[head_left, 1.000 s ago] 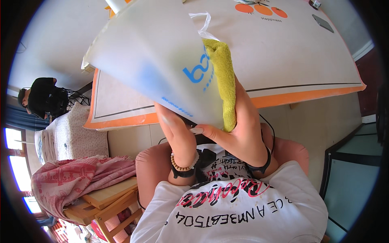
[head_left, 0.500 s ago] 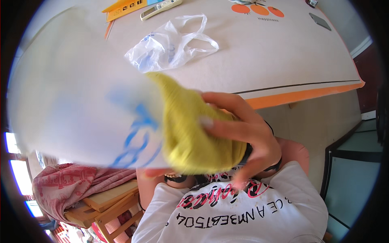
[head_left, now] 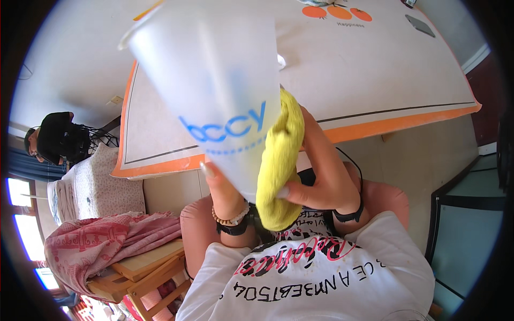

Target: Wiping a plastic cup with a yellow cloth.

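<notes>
Cup: a big tapering tumbler of frosted, see-through plastic with blue lettering, held tilted above the tabletop's near edge, toward its left corner; the wide, rolled rim leans to the far left, the narrow base toward the person.
Left hand: this hand grasps the cup low down, thumb along the smooth wall; I cannot see the other fingers. A bracelet of round beads circles the wrist.
Cloth: yellow-green, soft and fuzzy, this cloth is bunched into a thick, curved fold against the cup's lower right side.
Right hand: this hand grips the cloth, thumb pressed into the pile.
Tabletop: a smooth, pale tabletop with an orange border; a flat, rectangular phone lies near its far right corner.
Blanket: a red-and-white patterned blanket drapes in loose folds over a wooden stand.
</notes>
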A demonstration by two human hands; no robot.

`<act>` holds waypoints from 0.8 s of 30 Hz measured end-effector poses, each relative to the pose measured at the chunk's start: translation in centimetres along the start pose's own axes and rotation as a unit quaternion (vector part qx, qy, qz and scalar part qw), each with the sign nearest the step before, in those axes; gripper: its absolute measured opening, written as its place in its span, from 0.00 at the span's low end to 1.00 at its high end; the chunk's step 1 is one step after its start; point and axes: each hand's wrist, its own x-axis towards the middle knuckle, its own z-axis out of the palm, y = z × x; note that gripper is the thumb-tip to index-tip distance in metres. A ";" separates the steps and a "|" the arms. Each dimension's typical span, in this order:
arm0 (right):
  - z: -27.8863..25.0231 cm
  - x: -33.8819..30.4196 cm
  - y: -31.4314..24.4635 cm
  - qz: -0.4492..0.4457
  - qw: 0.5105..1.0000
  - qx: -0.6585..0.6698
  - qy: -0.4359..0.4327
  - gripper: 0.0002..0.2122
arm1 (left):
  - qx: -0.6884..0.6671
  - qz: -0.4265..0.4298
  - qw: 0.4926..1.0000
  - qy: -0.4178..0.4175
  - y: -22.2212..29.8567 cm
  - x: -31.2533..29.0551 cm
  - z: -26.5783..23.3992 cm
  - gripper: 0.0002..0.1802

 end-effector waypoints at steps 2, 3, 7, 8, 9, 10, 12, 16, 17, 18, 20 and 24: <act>-0.1 0.0 0.2 0.013 0.999 0.023 0.019 0.40 | 0.094 -0.002 0.995 0.026 -0.4 0.6 0.3 0.39; 0.0 0.0 0.3 0.027 0.998 0.048 0.037 0.38 | 0.141 -0.003 0.989 0.040 -0.5 0.9 0.4 0.39; -0.5 0.1 1.1 0.018 0.999 0.007 0.042 0.36 | 0.290 -0.024 0.954 0.080 -0.2 1.0 1.0 0.39; -0.3 0.2 1.1 0.007 0.999 -0.008 0.040 0.37 | 0.292 -0.021 0.953 0.082 0.4 0.8 1.4 0.39; 0.0 0.2 0.7 0.005 0.999 -0.004 0.037 0.37 | 0.340 0.000 0.938 0.064 1.0 0.5 1.8 0.40; 0.0 0.0 0.3 0.036 0.997 0.044 0.044 0.38 | 0.379 0.015 0.924 0.040 0.8 0.5 2.0 0.43; -0.3 -0.2 0.4 0.069 0.992 0.089 0.054 0.39 | 0.374 0.014 0.927 0.035 0.3 0.8 2.3 0.44; 0.0 0.1 0.6 -0.009 0.995 0.086 0.039 0.41 | 0.388 0.031 0.920 0.037 1.2 0.7 3.4 0.48; 0.0 0.1 0.8 -0.013 0.996 0.078 0.046 0.41 | 0.390 0.035 0.919 0.037 1.2 0.7 3.5 0.49; 0.1 0.1 0.9 -0.018 0.996 0.069 0.052 0.40 | 0.392 0.039 0.918 0.038 1.3 0.6 3.7 0.50; 0.0 0.1 0.5 -0.016 0.998 0.011 0.058 0.38 | 0.397 0.049 0.916 0.039 1.5 0.8 4.0 0.53; -0.4 -0.1 0.1 -0.053 0.982 -0.149 0.101 0.30 | 0.406 0.065 0.911 0.038 1.6 0.9 4.4 0.58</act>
